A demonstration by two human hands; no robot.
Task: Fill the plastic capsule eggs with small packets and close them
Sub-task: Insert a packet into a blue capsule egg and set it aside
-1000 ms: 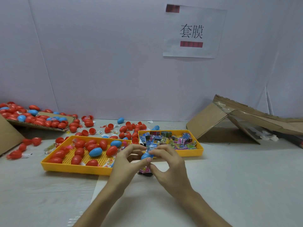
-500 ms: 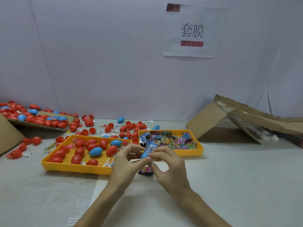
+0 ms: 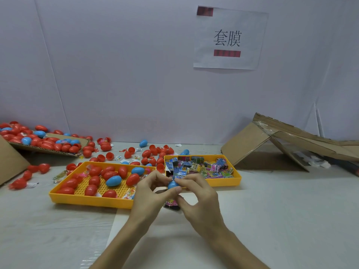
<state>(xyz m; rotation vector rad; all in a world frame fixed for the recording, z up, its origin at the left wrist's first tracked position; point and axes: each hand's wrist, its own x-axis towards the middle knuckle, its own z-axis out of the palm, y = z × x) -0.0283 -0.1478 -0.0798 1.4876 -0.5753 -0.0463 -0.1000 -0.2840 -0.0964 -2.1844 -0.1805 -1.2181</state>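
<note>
A blue capsule egg [image 3: 172,184] is held above the table between both hands, just in front of the two yellow trays. My left hand [image 3: 150,195] pinches it from the left with thumb and fingers. My right hand [image 3: 198,199] pinches its top from the right, and a small dark packet [image 3: 171,204] shows under its palm. The left yellow tray [image 3: 64,195] holds several red and blue eggs. The right yellow tray [image 3: 236,180] is full of small colourful packets [image 3: 200,166].
Loose red egg halves [image 3: 147,153] and eggs lie behind the trays. A cardboard flap [image 3: 46,144] at the far left carries more eggs. A collapsed cardboard box [image 3: 281,144] lies at the right. A paper sign [image 3: 227,38] hangs on the back wall.
Both hands have stayed together on the blue egg, shifting only slightly; the fingers of my right hand have moved over its top.
</note>
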